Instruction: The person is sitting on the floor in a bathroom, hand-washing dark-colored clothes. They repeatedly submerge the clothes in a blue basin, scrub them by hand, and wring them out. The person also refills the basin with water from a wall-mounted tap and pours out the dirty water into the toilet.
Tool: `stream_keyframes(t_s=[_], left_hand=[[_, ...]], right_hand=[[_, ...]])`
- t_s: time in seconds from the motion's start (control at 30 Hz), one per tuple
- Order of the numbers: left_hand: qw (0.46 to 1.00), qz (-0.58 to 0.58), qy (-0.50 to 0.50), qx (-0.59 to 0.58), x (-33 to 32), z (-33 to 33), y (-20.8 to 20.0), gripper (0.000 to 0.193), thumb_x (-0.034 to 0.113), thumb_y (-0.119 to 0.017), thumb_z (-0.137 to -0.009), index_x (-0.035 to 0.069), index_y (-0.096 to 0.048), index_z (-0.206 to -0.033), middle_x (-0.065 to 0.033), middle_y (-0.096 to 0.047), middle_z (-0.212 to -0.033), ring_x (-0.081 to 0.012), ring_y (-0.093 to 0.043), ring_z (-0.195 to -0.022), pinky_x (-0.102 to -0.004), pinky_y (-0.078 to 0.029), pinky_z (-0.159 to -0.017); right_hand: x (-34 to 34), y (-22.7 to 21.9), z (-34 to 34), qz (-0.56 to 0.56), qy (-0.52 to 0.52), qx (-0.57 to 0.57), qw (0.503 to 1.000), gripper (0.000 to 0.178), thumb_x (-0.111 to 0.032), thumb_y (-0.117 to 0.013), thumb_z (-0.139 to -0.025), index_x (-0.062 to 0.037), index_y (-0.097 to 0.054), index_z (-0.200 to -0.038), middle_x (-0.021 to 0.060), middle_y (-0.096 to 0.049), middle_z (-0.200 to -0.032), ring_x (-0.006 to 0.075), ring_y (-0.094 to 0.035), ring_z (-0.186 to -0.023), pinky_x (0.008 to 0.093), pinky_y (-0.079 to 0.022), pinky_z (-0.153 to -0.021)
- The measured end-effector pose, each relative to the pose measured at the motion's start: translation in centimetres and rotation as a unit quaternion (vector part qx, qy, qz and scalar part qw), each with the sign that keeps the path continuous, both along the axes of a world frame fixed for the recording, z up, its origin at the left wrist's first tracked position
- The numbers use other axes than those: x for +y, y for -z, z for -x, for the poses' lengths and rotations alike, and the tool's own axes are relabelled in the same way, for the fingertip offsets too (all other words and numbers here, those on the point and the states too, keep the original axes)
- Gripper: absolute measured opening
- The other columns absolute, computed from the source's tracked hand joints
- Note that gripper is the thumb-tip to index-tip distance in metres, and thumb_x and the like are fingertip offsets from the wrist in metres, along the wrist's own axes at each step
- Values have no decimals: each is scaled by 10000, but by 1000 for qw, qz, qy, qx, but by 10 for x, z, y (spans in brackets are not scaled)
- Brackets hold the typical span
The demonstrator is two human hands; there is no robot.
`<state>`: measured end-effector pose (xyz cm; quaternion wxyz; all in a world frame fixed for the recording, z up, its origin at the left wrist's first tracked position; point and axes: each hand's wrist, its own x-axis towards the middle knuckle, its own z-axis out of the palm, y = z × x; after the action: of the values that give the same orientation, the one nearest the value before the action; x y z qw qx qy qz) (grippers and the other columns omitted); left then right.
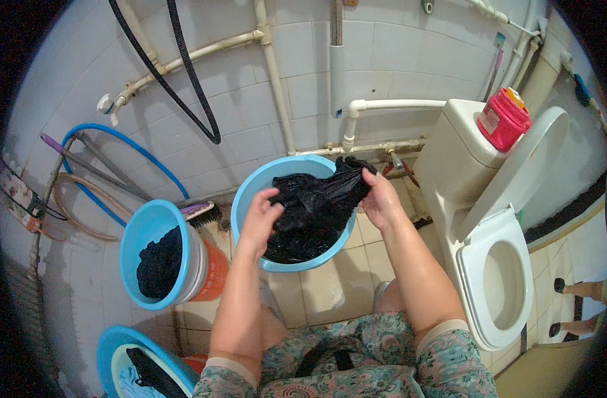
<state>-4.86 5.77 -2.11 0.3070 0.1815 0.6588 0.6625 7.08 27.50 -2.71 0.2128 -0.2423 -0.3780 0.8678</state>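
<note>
Head view: black garment (314,211) (wet) between both hands' fingers (368,180); over basin (250,192).

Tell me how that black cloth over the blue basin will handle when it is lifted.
Probably floppy: the black cloth sags in folds between the left hand and right hand. It looks glossy, so likely wet, heavy and slippery. It should drape back into the blue basin.
</note>
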Motion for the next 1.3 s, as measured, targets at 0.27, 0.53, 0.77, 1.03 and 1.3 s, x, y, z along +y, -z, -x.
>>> stream_keyframes(t_s=[0.27,0.53,0.77,1.03,1.3], left_hand=[[911,151,88,374,3,-22,33,502,97,-585,-787,82,-409,-1256,-112,-462,-1108,-216,-506,-947,-313,-435,-816],[969,72,28,234,30,-38,15,410,15,-581,-798,51,-482,-1195,-76,-499,-1051,-170,-505,-914,-302,-421,-851],[973,40,54,219,35,-47,23,364,185,-560,-855,12,-492,-1168,-92,-507,-1090,-137,-505,-899,-267,-410,-797],[977,-101,-135,128,14,-5,13,182,109,-577,-826,47,-562,-996,-21,-564,-926,-103,-496,-864,-248,-400,-793],[929,-317,-130,-139,-5,18,0,137,137,-506,-884,82,-488,-1008,-39,-572,-951,-139,-546,-897,-280,-454,-791]], right_hand=[[-10,-20,-8,191,-94,181,960,359,-226,-376,-823,18,-532,-1034,155,-590,-1058,307,-540,-1003,418,-376,-937],[-30,-23,5,126,-175,176,961,372,-247,-362,-874,13,-514,-1093,147,-581,-1091,289,-530,-1026,404,-366,-944],[-29,-4,13,102,-132,128,978,320,-236,-376,-909,-44,-497,-1134,93,-558,-1128,241,-504,-1047,389,-339,-958],[-28,-15,4,-40,-65,15,997,348,-278,-438,-911,-63,-480,-1182,43,-486,-1227,197,-457,-1105,364,-343,-963],[-9,12,2,-52,-73,-82,993,269,-228,-544,-862,-94,-540,-1095,6,-548,-1015,131,-507,-960,292,-445,-777]])
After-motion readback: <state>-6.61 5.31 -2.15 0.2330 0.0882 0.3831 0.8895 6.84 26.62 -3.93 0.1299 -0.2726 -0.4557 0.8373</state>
